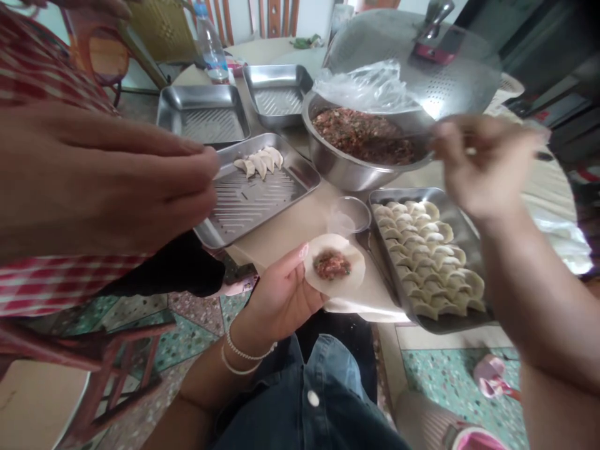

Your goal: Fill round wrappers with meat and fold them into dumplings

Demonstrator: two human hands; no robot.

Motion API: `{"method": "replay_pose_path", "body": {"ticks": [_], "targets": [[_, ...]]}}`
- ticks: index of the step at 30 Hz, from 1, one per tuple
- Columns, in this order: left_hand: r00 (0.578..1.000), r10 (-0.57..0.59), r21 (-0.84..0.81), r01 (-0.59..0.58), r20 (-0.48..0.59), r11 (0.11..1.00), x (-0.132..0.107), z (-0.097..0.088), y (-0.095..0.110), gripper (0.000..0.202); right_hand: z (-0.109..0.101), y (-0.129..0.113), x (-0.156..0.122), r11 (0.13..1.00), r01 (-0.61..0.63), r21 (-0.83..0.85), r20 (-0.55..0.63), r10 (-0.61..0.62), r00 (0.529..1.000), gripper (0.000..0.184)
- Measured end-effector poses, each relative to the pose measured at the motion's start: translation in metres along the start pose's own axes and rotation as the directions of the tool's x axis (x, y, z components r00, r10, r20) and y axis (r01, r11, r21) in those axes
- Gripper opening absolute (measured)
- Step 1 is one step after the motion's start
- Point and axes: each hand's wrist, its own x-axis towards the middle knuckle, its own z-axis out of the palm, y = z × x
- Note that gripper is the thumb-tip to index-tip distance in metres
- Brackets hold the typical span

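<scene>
My left hand (pixel 285 297) is closed on the edge of a round dumpling wrapper (pixel 355 265), which lies open across the fingers. A mound of minced meat filling (pixel 332 265) sits in the wrapper's middle. At the right rim of a steel bowl (pixel 349 175), my right hand (pixel 487 162) is closed and blurred by motion; what it grips cannot be made out. Minced meat with green bits (pixel 351 131) lies in the bowl, partly under a clear plastic bag (pixel 370 87). A tray of folded dumplings (pixel 426 256) stands below my right hand.
From the left reaches another person's hand (pixel 117 175), over a steel tray (pixel 234 215) with several dumplings (pixel 260 161). Behind are two more trays (pixel 201 115) and a bottle (pixel 210 47). A small clear dish (pixel 351 214) and a spoon (pixel 382 265) lie near the wrapper.
</scene>
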Motion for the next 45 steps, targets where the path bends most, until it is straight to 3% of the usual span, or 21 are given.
{"method": "replay_pose_path", "body": {"ticks": [1, 3, 6, 8, 10, 12, 13, 16, 18, 23, 25, 28, 31, 34, 40, 45], "targets": [[1.0, -0.008, 0.001, 0.008, 0.001, 1.0, -0.002, 0.0, -0.002, 0.047, 0.007, 0.005, 0.016, 0.988, 0.089, -0.127, 0.068, -0.081, 0.994, 0.038], [0.999, -0.028, -0.003, 0.028, -0.017, 1.0, -0.007, 0.0, -0.006, 0.046, 0.02, 0.011, 0.038, 0.952, 0.206, -0.225, 0.221, -0.156, 0.963, 0.041], [0.997, -0.054, -0.014, 0.054, -0.048, 0.998, -0.01, -0.006, -0.01, 0.043, 0.033, 0.009, 0.042, 0.92, 0.229, -0.318, 0.311, -0.126, 0.942, 0.04], [0.997, -0.061, -0.029, 0.059, -0.048, 0.998, -0.01, -0.011, -0.012, 0.04, 0.033, 0.0, 0.027, 0.908, 0.229, -0.35, 0.266, -0.138, 0.954, 0.032], [0.996, -0.062, -0.048, 0.059, -0.06, 0.997, -0.009, -0.016, -0.013, 0.039, 0.028, -0.009, 0.004, 0.905, 0.265, -0.333, 0.137, -0.232, 0.963, 0.033], [0.993, -0.063, -0.058, 0.057, -0.1, 0.997, -0.008, -0.018, -0.013, 0.039, 0.024, -0.013, -0.021, 0.89, 0.369, -0.266, 0.04, -0.373, 0.927, 0.03], [0.99, -0.059, -0.058, 0.052, -0.125, 0.997, -0.007, -0.018, -0.012, 0.039, 0.023, -0.013, -0.031, 0.878, 0.433, -0.202, 0.064, -0.43, 0.901, 0.025], [0.981, -0.018, -0.05, 0.008, -0.195, 0.999, -0.005, -0.016, -0.009, 0.04, 0.027, -0.006, -0.051, 0.88, 0.472, -0.052, 0.35, -0.427, 0.834, 0.032], [0.974, 0.01, -0.044, -0.02, -0.224, 0.999, -0.004, -0.014, -0.006, 0.042, 0.033, -0.002, -0.056, 0.894, 0.446, -0.055, 0.488, -0.365, 0.793, 0.043], [0.959, 0.075, -0.042, -0.089, -0.272, 0.995, -0.001, -0.012, -0.003, 0.04, 0.05, -0.008, -0.053, 0.813, 0.561, -0.157, 0.645, -0.345, 0.681, 0.063], [0.949, 0.104, -0.047, -0.123, -0.297, 0.991, 0.0, -0.012, -0.003, 0.039, 0.053, -0.012, -0.05, 0.785, 0.583, -0.209, 0.688, -0.306, 0.658, 0.066], [0.932, 0.139, -0.035, -0.16, -0.335, 0.987, 0.003, -0.011, -0.001, 0.04, 0.046, -0.016, -0.05, 0.813, 0.553, -0.183, 0.676, -0.304, 0.671, 0.063], [0.918, 0.173, -0.01, -0.189, -0.358, 0.982, 0.006, -0.008, 0.0, 0.039, 0.031, -0.021, -0.064, 0.862, 0.506, -0.038, 0.535, -0.41, 0.739, 0.05], [0.931, 0.179, -0.007, -0.192, -0.319, 0.981, 0.01, -0.004, 0.0, 0.04, 0.02, -0.03, -0.092, 0.849, 0.525, 0.065, 0.443, -0.496, 0.747, 0.048], [0.969, 0.157, -0.061, -0.172, -0.191, 0.983, 0.016, 0.002, -0.008, 0.042, 0.019, -0.041, -0.141, 0.782, 0.624, -0.01, 0.361, -0.579, 0.731, 0.038], [0.987, 0.071, -0.094, -0.085, -0.144, 0.992, 0.014, 0.0, -0.013, 0.043, 0.017, -0.04, -0.135, 0.837, 0.544, -0.049, 0.372, -0.491, 0.788, 0.047]]}}
